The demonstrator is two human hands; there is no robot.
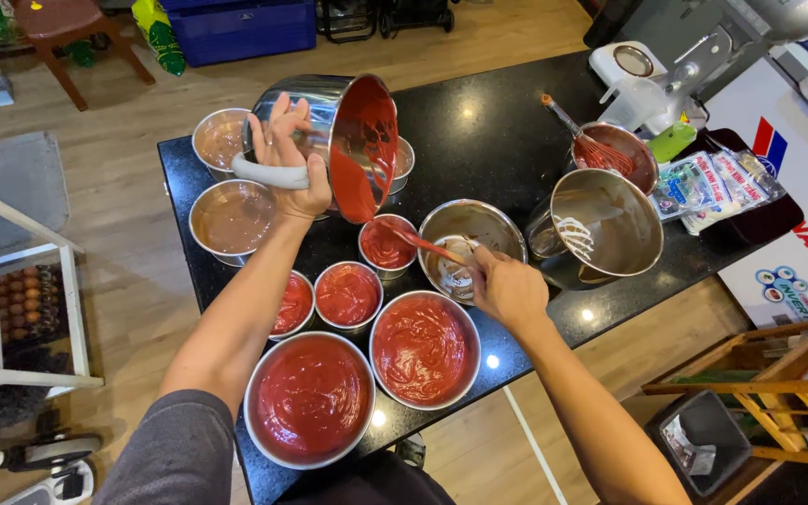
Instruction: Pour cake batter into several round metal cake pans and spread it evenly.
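Grip: left hand (pixel 290 166) clamped on handle of tilted steel mixing bowl (pixel 334 131); right hand (pixel 509 290) closed round red spatula (pixel 415 241), scraping red batter above small round tin (pixel 387 245), mid-counter. Risk: batter may drip onto black counter (pixel 488 122) if tilt steepens.

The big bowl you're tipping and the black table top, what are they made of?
The big bowl in the left hand looks like shiny metal, probably stainless steel: silvery with mirror-like reflections. Its handle looks like matte pale plastic or rubber; I can't tell which. The table top looks like polished black stone, since ceiling lights glint on it, though it could be a glossy imitation.
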